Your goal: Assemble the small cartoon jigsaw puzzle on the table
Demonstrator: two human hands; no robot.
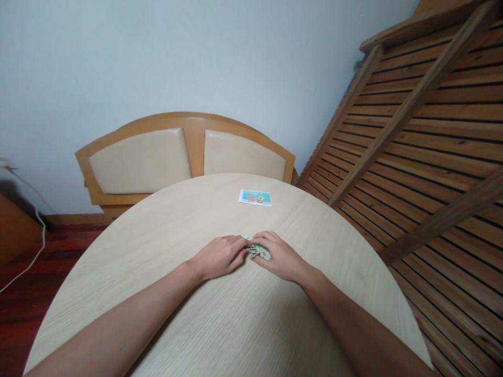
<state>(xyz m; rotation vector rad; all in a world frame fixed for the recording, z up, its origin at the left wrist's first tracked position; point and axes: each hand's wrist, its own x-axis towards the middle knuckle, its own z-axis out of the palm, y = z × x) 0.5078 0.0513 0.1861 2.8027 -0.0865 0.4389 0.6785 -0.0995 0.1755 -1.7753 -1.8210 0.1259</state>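
A small heap of colourful jigsaw puzzle pieces [260,252], mostly green with bits of yellow and red, lies between my hands on the round table [188,209]. From the left, my left hand [223,255] presses its curled fingertips against the heap's edge. My right hand [280,255] is cupped over the other side, with thumb and fingers around the pieces. My fingers hide part of the heap. Farther back lies a flat picture card [255,197] with pink and yellow cartoon figures on turquoise and a white border; neither hand touches it.
Behind the table stands a wooden headboard [195,152] with cream padded panels against a pale wall. A large slatted wooden frame [416,125] leans at the right, close to the table's edge. A white cable [42,235] hangs at the far left.
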